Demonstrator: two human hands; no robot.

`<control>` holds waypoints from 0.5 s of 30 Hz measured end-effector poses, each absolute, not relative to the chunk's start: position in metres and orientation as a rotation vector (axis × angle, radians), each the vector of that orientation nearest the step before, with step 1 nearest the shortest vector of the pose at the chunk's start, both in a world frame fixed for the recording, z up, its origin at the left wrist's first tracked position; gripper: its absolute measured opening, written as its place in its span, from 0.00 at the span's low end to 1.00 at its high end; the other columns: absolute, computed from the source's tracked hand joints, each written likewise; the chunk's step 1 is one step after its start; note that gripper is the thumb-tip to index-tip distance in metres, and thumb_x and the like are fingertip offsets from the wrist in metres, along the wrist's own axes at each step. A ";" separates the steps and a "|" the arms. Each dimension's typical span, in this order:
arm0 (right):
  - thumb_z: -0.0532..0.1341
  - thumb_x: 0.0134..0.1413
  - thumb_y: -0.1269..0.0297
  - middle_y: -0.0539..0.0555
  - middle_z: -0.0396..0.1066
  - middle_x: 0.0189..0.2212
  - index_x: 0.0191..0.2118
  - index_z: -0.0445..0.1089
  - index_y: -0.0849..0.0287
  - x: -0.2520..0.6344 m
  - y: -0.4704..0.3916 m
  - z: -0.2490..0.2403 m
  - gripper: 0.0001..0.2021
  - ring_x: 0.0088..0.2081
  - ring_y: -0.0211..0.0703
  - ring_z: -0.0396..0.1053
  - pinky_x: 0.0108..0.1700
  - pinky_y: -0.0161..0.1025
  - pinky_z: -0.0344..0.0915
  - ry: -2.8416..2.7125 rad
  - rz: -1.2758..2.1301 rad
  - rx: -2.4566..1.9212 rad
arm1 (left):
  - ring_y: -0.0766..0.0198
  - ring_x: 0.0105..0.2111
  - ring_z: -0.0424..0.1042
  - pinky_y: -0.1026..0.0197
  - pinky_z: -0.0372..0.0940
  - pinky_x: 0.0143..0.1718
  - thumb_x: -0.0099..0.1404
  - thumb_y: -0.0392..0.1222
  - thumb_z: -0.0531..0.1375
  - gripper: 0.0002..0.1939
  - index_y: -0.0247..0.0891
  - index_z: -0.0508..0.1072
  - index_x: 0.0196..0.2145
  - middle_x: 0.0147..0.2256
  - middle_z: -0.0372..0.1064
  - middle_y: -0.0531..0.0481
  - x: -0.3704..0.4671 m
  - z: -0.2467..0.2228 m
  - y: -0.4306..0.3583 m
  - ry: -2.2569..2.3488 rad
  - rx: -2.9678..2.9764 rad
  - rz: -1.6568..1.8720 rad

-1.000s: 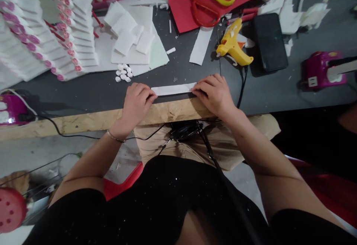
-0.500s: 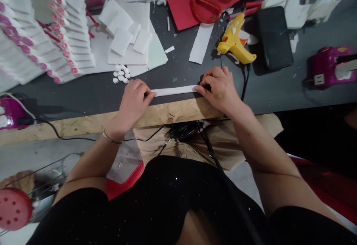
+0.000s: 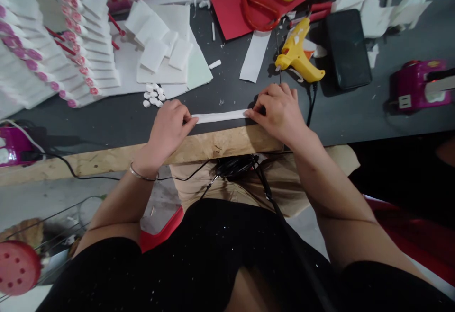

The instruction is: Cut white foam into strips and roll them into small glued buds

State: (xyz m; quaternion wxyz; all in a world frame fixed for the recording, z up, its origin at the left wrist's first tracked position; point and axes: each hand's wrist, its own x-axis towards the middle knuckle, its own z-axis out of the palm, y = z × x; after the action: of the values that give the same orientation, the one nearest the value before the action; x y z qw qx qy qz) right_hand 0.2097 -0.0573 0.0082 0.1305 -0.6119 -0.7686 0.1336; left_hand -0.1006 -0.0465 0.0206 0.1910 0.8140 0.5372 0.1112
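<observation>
A narrow white strip [image 3: 221,117], paper-like and folded or rolled lengthwise, lies level along the near edge of the dark table [image 3: 209,94]. My left hand [image 3: 171,125] pinches its left end between thumb and fingers. At the other end my right hand [image 3: 277,111] pinches it the same way, knuckles up. Just beyond my left hand sits a little heap of small white pellets [image 3: 154,95]. A flat white strip [image 3: 255,56] lies past my right hand, beside a yellow hot glue gun [image 3: 300,54].
Red-and-yellow-handled scissors [image 3: 263,6] rest on red sheets [image 3: 223,13] at the back. White squares [image 3: 154,42] and rows of pink-tipped white rolls [image 3: 78,32] fill the left. A black phone [image 3: 348,49] and purple power socket [image 3: 423,84] stand right. A cable [image 3: 312,106] trails over the edge.
Almost nothing differs. Both hands keep their pinch on the strip's ends, and the view has shifted very slightly.
</observation>
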 end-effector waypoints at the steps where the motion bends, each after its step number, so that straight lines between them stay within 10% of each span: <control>1: 0.66 0.67 0.58 0.63 0.72 0.47 0.33 0.71 0.56 0.210 -0.058 0.008 0.12 0.55 0.69 0.67 0.57 0.68 0.65 -2.227 0.386 -1.778 | 0.54 0.43 0.68 0.52 0.67 0.46 0.73 0.44 0.64 0.11 0.42 0.68 0.33 0.39 0.69 0.46 -0.100 0.022 -0.047 1.516 2.278 0.330; 15: 0.65 0.67 0.61 0.62 0.73 0.48 0.40 0.74 0.54 0.214 -0.057 0.008 0.04 0.53 0.65 0.67 0.57 0.66 0.65 -2.182 0.448 -1.762 | 0.54 0.48 0.69 0.51 0.67 0.48 0.78 0.40 0.53 0.16 0.48 0.79 0.53 0.50 0.69 0.44 -0.098 0.021 -0.051 1.426 2.476 0.360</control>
State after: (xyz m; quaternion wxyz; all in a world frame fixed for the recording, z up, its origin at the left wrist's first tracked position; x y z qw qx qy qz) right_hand 0.2136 -0.0567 0.0077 0.1500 -0.6134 -0.7595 0.1559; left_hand -0.0981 -0.0511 0.0215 0.1307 0.8523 0.4910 0.1239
